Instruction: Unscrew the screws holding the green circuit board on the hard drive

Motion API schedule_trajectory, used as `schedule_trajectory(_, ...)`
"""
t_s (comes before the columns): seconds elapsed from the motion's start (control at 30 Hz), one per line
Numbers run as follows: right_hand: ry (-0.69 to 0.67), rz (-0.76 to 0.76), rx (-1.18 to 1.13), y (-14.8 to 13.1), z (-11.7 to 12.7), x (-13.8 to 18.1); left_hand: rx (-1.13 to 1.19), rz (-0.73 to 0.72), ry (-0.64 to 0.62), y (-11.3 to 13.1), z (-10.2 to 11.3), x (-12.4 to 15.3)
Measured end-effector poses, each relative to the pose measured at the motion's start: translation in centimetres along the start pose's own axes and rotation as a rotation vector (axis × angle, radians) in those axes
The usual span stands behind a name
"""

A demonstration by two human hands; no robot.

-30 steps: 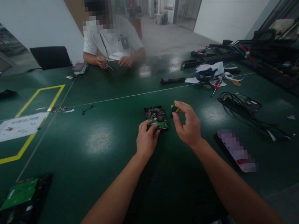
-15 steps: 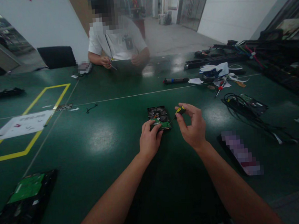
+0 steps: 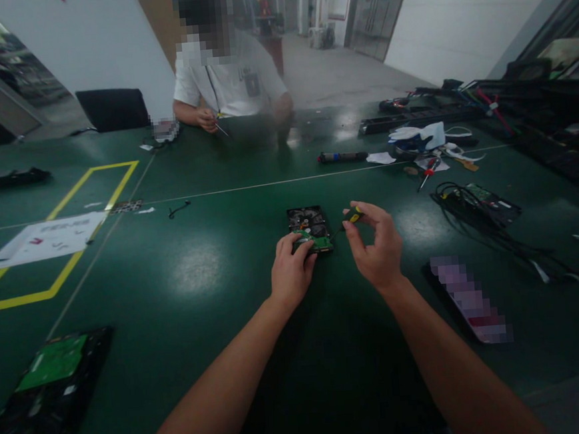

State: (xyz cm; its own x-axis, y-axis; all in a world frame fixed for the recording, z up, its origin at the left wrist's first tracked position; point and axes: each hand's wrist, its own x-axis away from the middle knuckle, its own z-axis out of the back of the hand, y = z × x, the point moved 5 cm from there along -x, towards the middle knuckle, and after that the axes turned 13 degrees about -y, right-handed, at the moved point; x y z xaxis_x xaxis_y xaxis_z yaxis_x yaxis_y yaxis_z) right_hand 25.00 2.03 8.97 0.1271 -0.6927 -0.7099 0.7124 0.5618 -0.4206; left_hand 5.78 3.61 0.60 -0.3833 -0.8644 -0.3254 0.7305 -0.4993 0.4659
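Note:
A black hard drive (image 3: 307,217) lies on the green table (image 3: 236,301) in front of me, its green circuit board (image 3: 322,244) at the near end. My left hand (image 3: 292,263) is closed on the drive's near left side, fingers resting over the board. In my right hand (image 3: 378,243) is a screwdriver (image 3: 352,215) with a black and yellow handle, pinched between thumb and fingers. Its thin shaft slants down and left to the board's right edge. Whether the tip sits in a screw is too small to tell.
Another hard drive (image 3: 52,389) lies at the lower left. To the right are a phone (image 3: 469,300), black cables (image 3: 491,234), one more drive (image 3: 494,204) and a red screwdriver (image 3: 429,172). A person (image 3: 229,81) sits across the table, holding a thin tool.
My right hand and the screwdriver handle have turned slightly, with the handle tilted a little differently. The left hand keeps its place on the drive. The view has shifted slightly.

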Motion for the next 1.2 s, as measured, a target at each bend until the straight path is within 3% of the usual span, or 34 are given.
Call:
schedule_trajectory(0.23,-0.023,0.015,0.09,-0.57,0.29,-0.23,-0.008,-0.001,-0.001,0.08,-0.03,0.07)
schedule_trajectory(0.8,0.007,0.035,0.102,-0.84,0.5,-0.42,-0.014,-0.003,0.01,0.0,-0.11,0.07)
schedule_trajectory(1.0,-0.007,0.035,0.009,-0.47,0.35,-0.34,-0.017,-0.005,0.007,0.1,0.02,-0.01)
schedule_trajectory(1.2,-0.009,0.037,0.078,-1.05,0.53,-0.45,-0.009,0.003,0.012,0.18,0.08,0.01)
